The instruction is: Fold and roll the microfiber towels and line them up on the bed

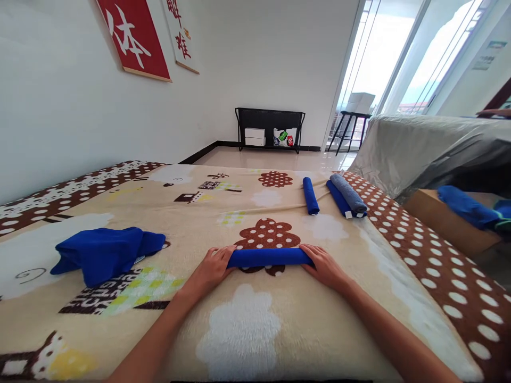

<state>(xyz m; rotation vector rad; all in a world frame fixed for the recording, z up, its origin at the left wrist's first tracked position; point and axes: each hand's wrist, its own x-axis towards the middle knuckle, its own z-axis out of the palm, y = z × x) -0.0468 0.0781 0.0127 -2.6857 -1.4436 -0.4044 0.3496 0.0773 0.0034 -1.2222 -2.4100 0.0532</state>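
A tightly rolled blue towel (268,257) lies crosswise on the patterned blanket (247,324) in front of me. My left hand (212,266) curls round its left end and my right hand (324,264) curls round its right end, fingers pressed on the roll. Farther off at the right lie three finished rolls: one blue roll (310,195) by itself, then a second blue roll (339,199) with a grey roll (348,193) lying against it. A crumpled blue towel (104,252) sits unrolled to my left.
The blanket's brown dotted border (431,250) drops off at the right. Beyond it a cardboard box (447,223) holds more blue cloth (467,207) under a grey-covered piece of furniture (423,149). A black rack (269,130) stands by the far wall.
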